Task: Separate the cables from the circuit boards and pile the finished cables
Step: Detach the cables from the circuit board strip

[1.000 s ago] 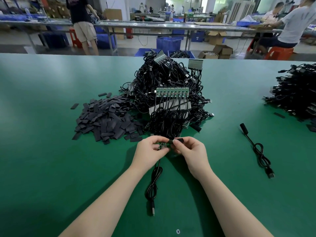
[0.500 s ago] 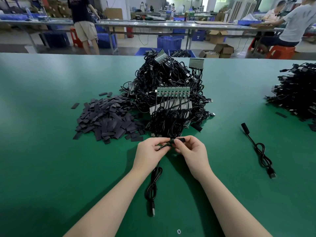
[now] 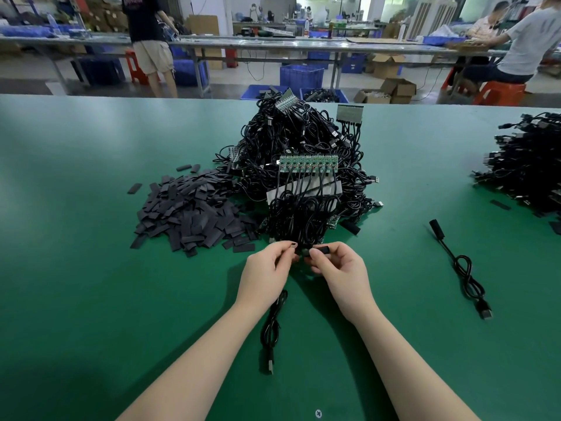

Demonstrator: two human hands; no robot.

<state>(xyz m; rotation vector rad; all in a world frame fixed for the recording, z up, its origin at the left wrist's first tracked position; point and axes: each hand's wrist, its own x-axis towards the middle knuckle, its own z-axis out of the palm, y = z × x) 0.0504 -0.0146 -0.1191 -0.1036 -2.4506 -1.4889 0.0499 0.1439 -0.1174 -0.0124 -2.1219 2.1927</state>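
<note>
No text, label or number is clear enough to read.

Green worktable [image 3: 91,268] in front, long steel benches [image 3: 273,45] across the bkgd w/ blue crates [image 3: 301,76] and cardboard boxes [image 3: 397,88] on the grey floor, orange stools [image 3: 498,92] at right, bright windows at the far wall, workers standing and seated.

Even overhead light, fairly bright; the forearms cast soft shadows on the matte green table top [image 3: 91,299]. Wide-angle bending curves the far edges; the background is slightly soft.
</note>
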